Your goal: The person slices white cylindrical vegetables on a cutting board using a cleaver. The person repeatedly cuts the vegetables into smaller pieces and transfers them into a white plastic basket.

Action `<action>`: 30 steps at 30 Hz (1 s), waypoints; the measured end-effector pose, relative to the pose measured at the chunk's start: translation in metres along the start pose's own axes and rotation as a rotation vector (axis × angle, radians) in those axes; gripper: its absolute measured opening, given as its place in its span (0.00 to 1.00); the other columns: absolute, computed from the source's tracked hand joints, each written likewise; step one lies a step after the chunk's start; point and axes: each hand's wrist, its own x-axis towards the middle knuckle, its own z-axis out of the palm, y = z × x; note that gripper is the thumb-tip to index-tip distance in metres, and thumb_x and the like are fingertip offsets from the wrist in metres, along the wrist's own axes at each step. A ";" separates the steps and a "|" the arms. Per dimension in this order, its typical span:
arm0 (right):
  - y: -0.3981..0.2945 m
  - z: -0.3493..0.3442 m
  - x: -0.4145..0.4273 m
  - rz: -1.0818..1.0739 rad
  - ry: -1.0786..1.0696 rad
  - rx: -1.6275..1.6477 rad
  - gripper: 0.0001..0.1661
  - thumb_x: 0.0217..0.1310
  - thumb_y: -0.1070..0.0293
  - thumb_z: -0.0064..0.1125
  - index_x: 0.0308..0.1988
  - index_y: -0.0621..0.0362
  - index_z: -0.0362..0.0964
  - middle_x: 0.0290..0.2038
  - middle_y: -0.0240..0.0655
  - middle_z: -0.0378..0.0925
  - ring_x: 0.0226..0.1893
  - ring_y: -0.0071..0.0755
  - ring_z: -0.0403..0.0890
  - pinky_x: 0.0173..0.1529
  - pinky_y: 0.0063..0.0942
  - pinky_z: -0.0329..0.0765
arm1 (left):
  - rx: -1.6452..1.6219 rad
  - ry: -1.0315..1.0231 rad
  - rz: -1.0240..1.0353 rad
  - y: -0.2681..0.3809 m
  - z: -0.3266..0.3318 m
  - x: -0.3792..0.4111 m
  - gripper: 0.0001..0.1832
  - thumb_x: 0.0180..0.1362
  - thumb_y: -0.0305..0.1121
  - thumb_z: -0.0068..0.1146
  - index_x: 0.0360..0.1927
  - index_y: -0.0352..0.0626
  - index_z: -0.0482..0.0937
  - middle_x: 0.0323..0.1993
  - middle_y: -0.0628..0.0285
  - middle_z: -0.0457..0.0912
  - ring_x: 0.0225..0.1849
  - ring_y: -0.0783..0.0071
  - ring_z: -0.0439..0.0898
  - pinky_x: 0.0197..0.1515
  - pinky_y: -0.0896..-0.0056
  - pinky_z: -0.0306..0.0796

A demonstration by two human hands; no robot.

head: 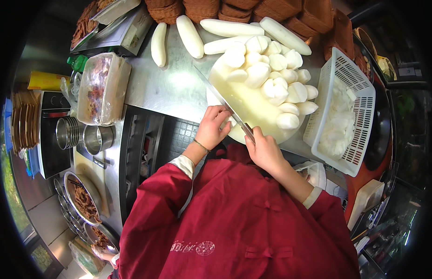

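Observation:
My right hand [266, 148] is closed round the wooden handle of a long kitchen knife [216, 92], whose blade slants up to the left over a round, pale cutting board [251, 104]. At the blade's near side, my left hand [213, 126] rests with curled fingers on a white radish piece [232, 122], partly hidden by the hand and knife. Many peeled radish chunks [258, 71] are heaped on the board's far and right parts. Whole peeled white radishes [189, 36] lie along the back of the steel counter.
Right of the board stands a white perforated plastic basket [327, 104] holding white slices. Stacked brown baskets [202, 10] line the back. To the left are a plastic-covered container [100, 87], a scale [132, 35], steel pots [97, 139] and a meat bowl [83, 198]. Another person's hand [102, 251] shows lower left.

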 end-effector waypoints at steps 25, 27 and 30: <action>0.020 -0.022 -0.017 0.034 0.012 0.075 0.16 0.69 0.62 0.57 0.39 0.63 0.64 0.20 0.58 0.76 0.25 0.71 0.80 0.32 0.60 0.76 | 0.247 -0.146 0.176 -0.004 -0.009 0.037 0.11 0.47 0.24 0.64 0.36 0.41 0.80 0.40 0.59 0.79 0.45 0.56 0.77 0.48 0.59 0.77; 0.014 -0.022 -0.017 0.014 0.027 0.083 0.15 0.69 0.63 0.57 0.39 0.63 0.63 0.20 0.58 0.76 0.25 0.71 0.80 0.32 0.60 0.76 | 0.262 -0.160 0.200 -0.006 -0.011 0.038 0.09 0.47 0.25 0.64 0.34 0.42 0.79 0.39 0.60 0.78 0.44 0.57 0.77 0.47 0.60 0.77; 0.006 -0.022 -0.013 0.023 0.009 0.026 0.15 0.69 0.63 0.57 0.40 0.64 0.63 0.19 0.58 0.76 0.25 0.71 0.80 0.31 0.60 0.76 | 0.242 -0.151 0.207 -0.005 -0.011 0.037 0.09 0.47 0.25 0.64 0.34 0.42 0.78 0.39 0.60 0.78 0.43 0.57 0.77 0.46 0.60 0.76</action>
